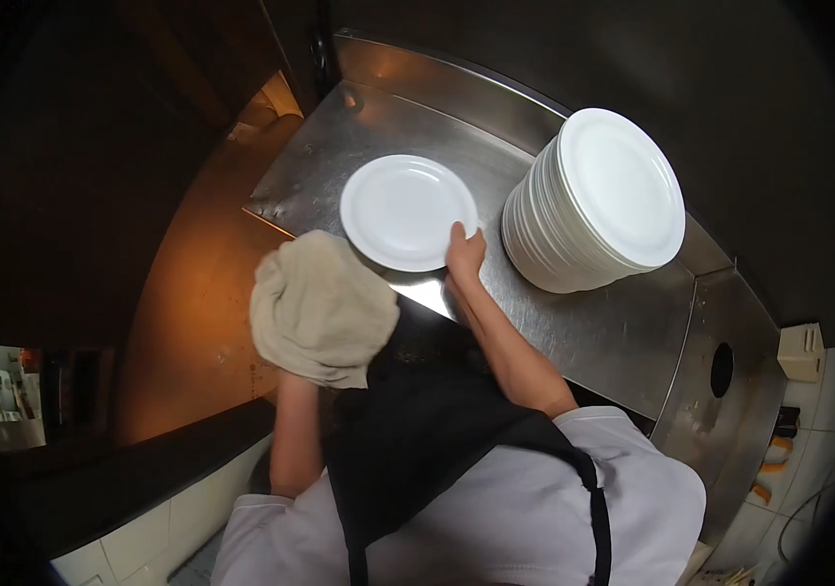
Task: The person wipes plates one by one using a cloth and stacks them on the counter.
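My right hand (465, 253) grips the near right rim of a round white plate (407, 212), thumb on top. The plate faces up over the steel counter, and I cannot tell whether it touches the surface. A beige cloth (321, 308) is bunched over my left hand, to the near left of the plate. The cloth hides the fingers of that hand; only the wrist and forearm show below it. To the right of the plate stands a tall stack of white plates (622, 188), close to my right hand.
The stainless steel counter (593, 327) has a raised back edge. At its right end is a round dark hole (721, 369). An orange-lit surface (207, 293) lies to the left. A beige box (801, 352) is on the tiled wall at right.
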Demonstrator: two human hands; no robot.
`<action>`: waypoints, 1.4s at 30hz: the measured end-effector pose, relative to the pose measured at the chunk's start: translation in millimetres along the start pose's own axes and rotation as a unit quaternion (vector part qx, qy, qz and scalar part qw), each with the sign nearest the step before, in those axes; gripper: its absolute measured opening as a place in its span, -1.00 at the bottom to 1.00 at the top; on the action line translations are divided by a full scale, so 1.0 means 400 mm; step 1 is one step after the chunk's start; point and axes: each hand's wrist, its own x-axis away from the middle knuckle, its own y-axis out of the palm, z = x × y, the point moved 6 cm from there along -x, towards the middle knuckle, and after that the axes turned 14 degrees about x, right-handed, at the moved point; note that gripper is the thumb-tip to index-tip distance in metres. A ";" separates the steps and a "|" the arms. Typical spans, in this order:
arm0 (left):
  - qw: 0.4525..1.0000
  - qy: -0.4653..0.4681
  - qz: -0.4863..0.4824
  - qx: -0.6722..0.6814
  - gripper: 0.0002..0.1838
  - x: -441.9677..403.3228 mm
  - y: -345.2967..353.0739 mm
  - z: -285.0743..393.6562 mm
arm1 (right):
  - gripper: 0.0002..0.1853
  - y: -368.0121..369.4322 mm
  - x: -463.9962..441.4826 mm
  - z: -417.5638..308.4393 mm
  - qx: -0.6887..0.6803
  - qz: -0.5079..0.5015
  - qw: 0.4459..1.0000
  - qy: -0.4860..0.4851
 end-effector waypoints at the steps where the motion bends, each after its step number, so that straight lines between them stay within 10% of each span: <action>1: 1.000 0.005 -0.006 -0.007 -0.40 0.002 0.007 0.025 | -0.62 -0.017 -0.012 -0.021 0.025 0.031 0.999 -0.018; 5: 0.999 0.006 -0.026 -0.032 -0.40 -0.006 0.044 0.068 | -0.64 -0.019 -0.078 0.021 0.119 0.142 0.982 -0.036; 10: 0.996 -0.023 -0.060 -0.068 -0.39 -0.046 0.140 0.004 | -0.54 -0.051 -0.011 -0.019 0.023 -0.206 0.972 0.111; 12: 0.991 -0.041 -0.092 -0.092 -0.38 -0.059 0.212 -0.044 | -0.49 -0.169 0.084 -0.103 0.088 -0.184 0.977 0.057; 14: 0.978 -0.067 -0.145 -0.136 -0.38 -0.080 0.315 -0.100 | -0.52 -0.275 0.152 -0.164 0.130 -0.138 0.961 -0.202; 16: 0.934 -0.110 -0.231 -0.251 -0.37 -0.105 0.434 -0.177 | -0.63 -0.454 0.250 -0.313 -0.062 -0.236 0.940 -0.239; 18: 0.808 -0.152 -0.342 -0.455 -0.37 -0.140 0.567 -0.294 | -0.77 -0.677 0.227 -0.372 -0.123 -0.050 0.949 -0.286; 21: 0.425 -0.100 -0.513 -0.739 -0.36 -0.196 0.724 -0.569 | -0.63 -0.887 0.116 -0.400 0.161 0.397 0.871 -0.241; 24: 0.182 0.131 -0.545 -0.808 -0.29 -0.253 0.739 -0.822 | -0.42 -0.853 -0.100 -0.311 0.218 0.290 0.926 -0.104; 26: 0.145 0.181 -0.514 -0.826 -0.29 -0.276 0.768 -0.938 | -0.48 -0.858 -0.104 -0.307 0.149 0.295 0.937 -0.116; 30: 0.175 0.147 -0.679 -0.698 -0.30 -0.125 0.754 -1.112 | -0.57 -0.866 -0.114 -0.291 0.068 0.296 0.948 -0.095; 37: 0.172 0.107 -0.730 -0.653 -0.37 0.053 0.694 -0.796 | -0.64 -0.879 -0.111 -0.280 0.077 0.304 0.947 -0.063; 41: 0.385 0.134 -0.681 -0.609 -0.64 -0.127 0.691 -0.654 | -0.54 -0.879 -0.073 -0.352 0.285 0.353 0.884 -0.113; 42: 0.597 -0.015 -0.559 -0.576 -0.73 -0.182 0.677 -0.616 | -0.53 -0.882 -0.087 -0.356 0.295 0.315 0.897 -0.099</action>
